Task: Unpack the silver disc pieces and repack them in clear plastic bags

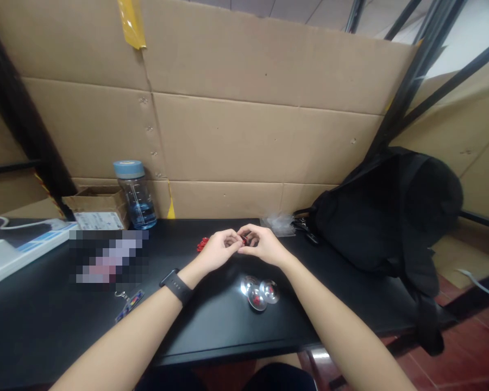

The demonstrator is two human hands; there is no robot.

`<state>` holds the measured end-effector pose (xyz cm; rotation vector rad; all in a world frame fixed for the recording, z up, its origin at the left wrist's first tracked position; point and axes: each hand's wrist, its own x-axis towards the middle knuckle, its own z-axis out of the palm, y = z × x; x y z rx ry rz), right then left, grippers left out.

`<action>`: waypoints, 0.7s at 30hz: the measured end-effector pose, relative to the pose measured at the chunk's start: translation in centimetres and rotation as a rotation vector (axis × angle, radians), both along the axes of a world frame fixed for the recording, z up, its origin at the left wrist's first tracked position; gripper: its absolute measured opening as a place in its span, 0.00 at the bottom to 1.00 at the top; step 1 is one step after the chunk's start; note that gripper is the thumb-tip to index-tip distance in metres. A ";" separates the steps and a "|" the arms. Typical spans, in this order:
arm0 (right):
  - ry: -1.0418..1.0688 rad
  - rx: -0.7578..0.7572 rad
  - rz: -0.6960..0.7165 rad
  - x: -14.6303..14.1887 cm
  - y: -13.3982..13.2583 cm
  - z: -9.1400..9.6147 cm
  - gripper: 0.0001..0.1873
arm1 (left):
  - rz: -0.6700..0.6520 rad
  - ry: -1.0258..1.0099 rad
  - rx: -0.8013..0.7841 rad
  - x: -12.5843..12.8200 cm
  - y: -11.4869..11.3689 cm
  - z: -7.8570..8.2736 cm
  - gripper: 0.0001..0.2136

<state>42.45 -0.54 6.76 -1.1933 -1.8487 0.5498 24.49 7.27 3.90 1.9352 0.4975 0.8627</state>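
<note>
Above the black table my left hand (pixel 222 248) and my right hand (pixel 261 244) meet, fingers curled and fingertips together. Between them they pinch a small red and dark thing (pixel 245 239), mostly hidden by the fingers; its kind I cannot make out. Just beyond my left hand lies a small heap of red, cord-like or beaded pieces (pixel 202 244). Nearer to me, three shiny round metal discs (pixel 257 298) with red marks rest close together on the table. A dark watch band is on my left wrist.
A black backpack (pixel 391 217) stands at the right beside a clear plastic bag (pixel 279 224). At the back left are a blue-lidded bottle (pixel 136 198) and a cardboard box (pixel 100 206). A keychain (pixel 129 305) lies front left. Cardboard panels (pixel 236 130) wall the back.
</note>
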 end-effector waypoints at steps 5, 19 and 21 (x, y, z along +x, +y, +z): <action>0.077 -0.081 0.051 0.2 0.3 -0.7 0.23 | 0.025 0.021 -0.019 0.5 0.1 -1.0 0.08; 0.197 -0.135 0.077 0.5 0.5 -0.5 0.28 | -0.054 -0.055 -0.093 -0.1 0.4 0.0 0.13; 0.222 -0.154 0.092 0.5 0.5 -0.5 0.28 | -0.081 -0.053 -0.085 -0.3 0.5 0.3 0.13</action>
